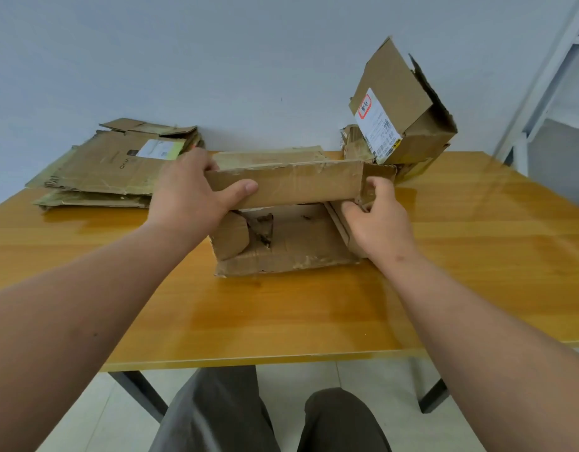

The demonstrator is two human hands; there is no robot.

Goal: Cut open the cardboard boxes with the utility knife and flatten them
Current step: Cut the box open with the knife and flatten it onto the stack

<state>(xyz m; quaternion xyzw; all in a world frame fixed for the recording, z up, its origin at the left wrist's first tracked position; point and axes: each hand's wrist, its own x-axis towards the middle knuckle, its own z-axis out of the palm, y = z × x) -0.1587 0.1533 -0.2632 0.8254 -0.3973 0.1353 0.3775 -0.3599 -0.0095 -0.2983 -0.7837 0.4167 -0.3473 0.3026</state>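
- The white shipping label (376, 125) on the tilted cardboard box (399, 102) at the far right carries red-framed characters at its top end; they are too blurred to read. Barcodes and small print below them are not legible.
- The top sheet of the flattened cardboard stack (112, 161) at the far left bears faint printed letters and a white label (152, 147), none of it readable.

hands (197, 190) gripping open box (288, 187), wooden table (314, 308)
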